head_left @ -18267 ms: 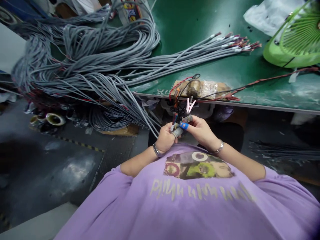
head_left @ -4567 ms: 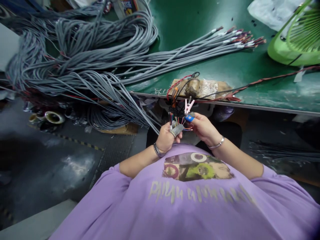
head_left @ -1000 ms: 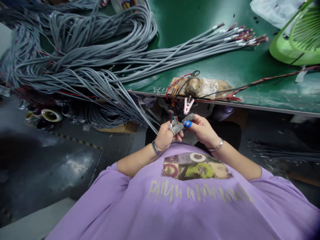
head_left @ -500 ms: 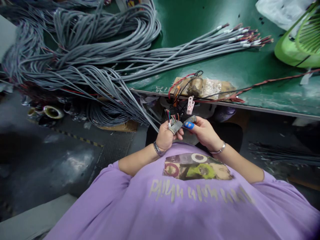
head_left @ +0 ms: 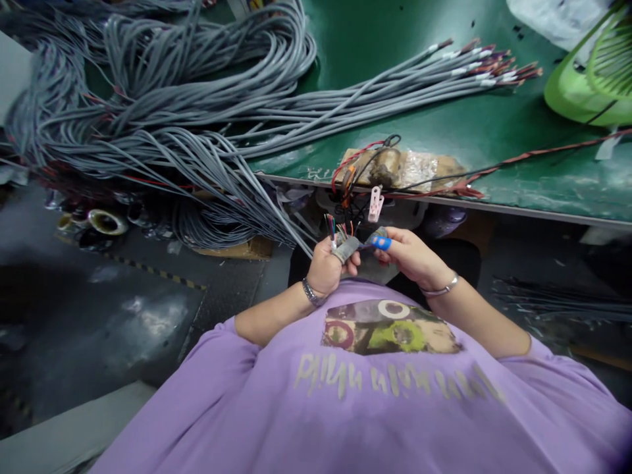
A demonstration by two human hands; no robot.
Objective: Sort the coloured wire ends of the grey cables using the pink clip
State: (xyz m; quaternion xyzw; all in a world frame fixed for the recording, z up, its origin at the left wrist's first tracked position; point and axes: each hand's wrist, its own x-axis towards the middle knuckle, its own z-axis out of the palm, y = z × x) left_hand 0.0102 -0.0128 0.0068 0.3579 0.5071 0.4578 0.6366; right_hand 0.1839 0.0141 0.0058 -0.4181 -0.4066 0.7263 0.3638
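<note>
My left hand (head_left: 326, 266) is closed around the end of a grey cable, its thumb wrapped in a grey covering. Several thin coloured wires (head_left: 330, 227) fan out above its fingers. To the right, my right hand (head_left: 409, 257) is closed in a pinch, with a blue band on one finger and grey covering at a fingertip. A thin dark wire (head_left: 364, 246) appears to stretch between the two sets of fingertips; its ends are hidden. Both hands hover in front of my body, below the table edge.
Bundles of grey cable (head_left: 207, 85) cover the left of the green table (head_left: 355, 39), stripped ends pointing right. By the edge are a pink clip (head_left: 375, 204) and a taped cardboard piece (head_left: 419, 168) with cords. A green fan (head_left: 587, 85) stands at right.
My right hand has shifted a little to the right, widening the gap from my left hand. The left hand stays nearly in place, still around the cable end.
</note>
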